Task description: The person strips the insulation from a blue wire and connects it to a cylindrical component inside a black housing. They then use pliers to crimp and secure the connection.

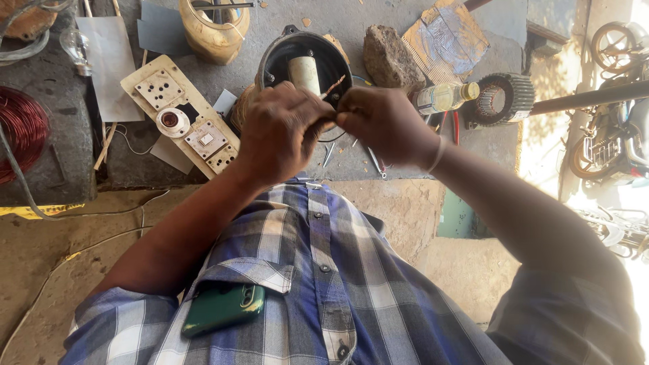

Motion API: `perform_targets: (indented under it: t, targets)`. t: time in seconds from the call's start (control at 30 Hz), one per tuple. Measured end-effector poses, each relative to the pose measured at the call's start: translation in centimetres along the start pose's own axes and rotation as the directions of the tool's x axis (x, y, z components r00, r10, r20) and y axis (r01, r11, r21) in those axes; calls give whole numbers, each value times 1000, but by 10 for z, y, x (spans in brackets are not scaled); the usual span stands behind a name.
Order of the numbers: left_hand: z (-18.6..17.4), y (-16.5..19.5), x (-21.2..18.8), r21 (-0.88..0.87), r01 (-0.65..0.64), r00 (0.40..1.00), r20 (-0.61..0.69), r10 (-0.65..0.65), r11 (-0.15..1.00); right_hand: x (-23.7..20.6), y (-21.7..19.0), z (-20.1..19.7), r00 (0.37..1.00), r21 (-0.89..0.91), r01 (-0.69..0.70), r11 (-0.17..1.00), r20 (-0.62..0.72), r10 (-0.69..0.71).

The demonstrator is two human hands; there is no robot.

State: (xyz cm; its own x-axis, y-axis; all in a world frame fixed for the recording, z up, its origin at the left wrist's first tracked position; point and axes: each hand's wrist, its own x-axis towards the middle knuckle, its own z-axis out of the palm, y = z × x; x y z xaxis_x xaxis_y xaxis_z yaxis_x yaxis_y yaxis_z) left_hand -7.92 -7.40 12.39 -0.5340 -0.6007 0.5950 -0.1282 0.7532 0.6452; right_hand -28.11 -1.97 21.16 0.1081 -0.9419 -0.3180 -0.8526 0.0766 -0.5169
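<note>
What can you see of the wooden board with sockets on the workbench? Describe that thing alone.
The wooden board is a pale, flat, oblong panel lying at a slant on the grey workbench, to the side of the left hand. It carries square socket plates, a switch plate and a round white lamp holder with a dark red centre. Its surface looks worn and stained. Thin wires trail from beneath it. Neither hand touches it.

head cam | looks straight down | close on hands | one view
</note>
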Motion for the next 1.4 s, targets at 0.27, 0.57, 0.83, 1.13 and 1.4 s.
perform_targets:
  t: [0.27, 0.57, 0.83, 1.13, 1.4]
  targets:
    - [1, -4, -3, -8, 23, 997, -70, -23, 1000, -2, -16, -20, 781, -561, 441, 700, -144, -608]
    - [-7, -3, 0, 70, -16, 998, -53, 19, 997, 5, -5, 2, 938, -168, 267, 949, -178, -296]
    - [-5, -7, 3, 7, 15, 997, -82, -15, 1000, -1, -7, -25, 588, -775, 459, 434, -101, -803]
    - [-6, -5, 3, 74, -44, 995, -90, 51, 996, 3, 1, 1, 931, -123, 271, 955, -217, -293]
    - [-4, -3, 2, 22, 35, 995, -96, -33, 999, -6, -10, -25, 543, -774, 510, 376, -49, -838]
